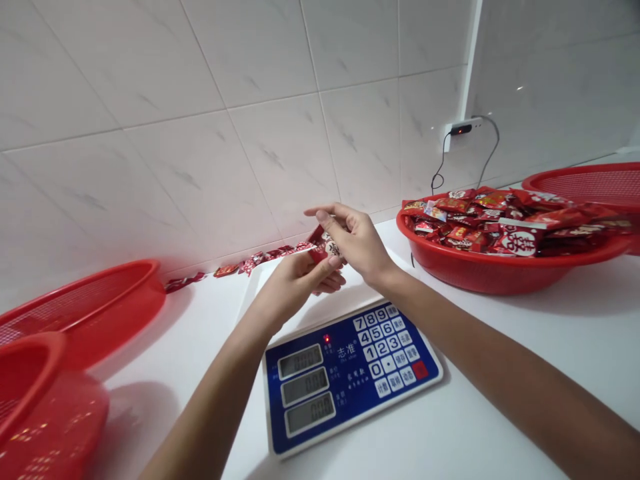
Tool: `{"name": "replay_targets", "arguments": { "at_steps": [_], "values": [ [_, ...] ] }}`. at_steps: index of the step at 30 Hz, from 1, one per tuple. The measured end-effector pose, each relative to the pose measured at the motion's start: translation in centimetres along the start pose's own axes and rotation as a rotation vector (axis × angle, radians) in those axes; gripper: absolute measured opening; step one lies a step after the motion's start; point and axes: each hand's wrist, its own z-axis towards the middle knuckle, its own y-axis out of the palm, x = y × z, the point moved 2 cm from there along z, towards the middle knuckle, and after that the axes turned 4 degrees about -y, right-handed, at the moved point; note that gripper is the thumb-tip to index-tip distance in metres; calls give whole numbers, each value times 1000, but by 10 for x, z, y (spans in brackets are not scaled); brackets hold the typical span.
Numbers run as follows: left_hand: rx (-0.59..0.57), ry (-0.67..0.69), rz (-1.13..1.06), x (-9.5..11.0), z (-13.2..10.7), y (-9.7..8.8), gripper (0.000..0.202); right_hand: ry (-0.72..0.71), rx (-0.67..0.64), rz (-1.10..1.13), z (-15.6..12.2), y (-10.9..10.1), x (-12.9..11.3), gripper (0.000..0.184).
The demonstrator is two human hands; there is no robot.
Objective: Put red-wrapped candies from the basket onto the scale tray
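Observation:
My left hand (295, 277) and my right hand (357, 240) meet above the white platform of a digital scale (350, 363). Together they hold a small bunch of red-and-white wrapped candies (323, 241). The left hand cups them from below with curled fingers. The right hand pinches them from above, its index finger stretched out to the left. The scale's blue front panel carries three displays and a keypad.
A red basket (500, 270) heaped with red wrapped candies stands to the right, another red basket (590, 183) behind it. Red mesh baskets (75, 313) sit at the left. Loose candies (250, 262) line the tiled wall. A charger and cable (463, 130) hang at a wall socket.

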Motion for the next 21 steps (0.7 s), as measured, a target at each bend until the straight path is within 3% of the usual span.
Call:
{"name": "replay_targets", "arguments": {
  "at_steps": [3, 7, 11, 14, 21],
  "values": [
    [12, -28, -25, -6, 4, -7, 39, 121, -73, 54, 3, -2, 4, 23],
    [54, -19, 152, -3, 2, -21, 37, 291, -172, 140, 10, -9, 7, 23],
    [195, 9, 415, 6, -6, -36, 45, 279, -16, 77, 15, -21, 6, 26],
    [294, 5, 457, 10, -9, -45, 46, 292, -13, 41, 15, -23, 6, 28],
    [264, 3, 412, 5, -6, -45, 50, 232, -99, -57, 12, -19, 8, 25]
  ]
}}
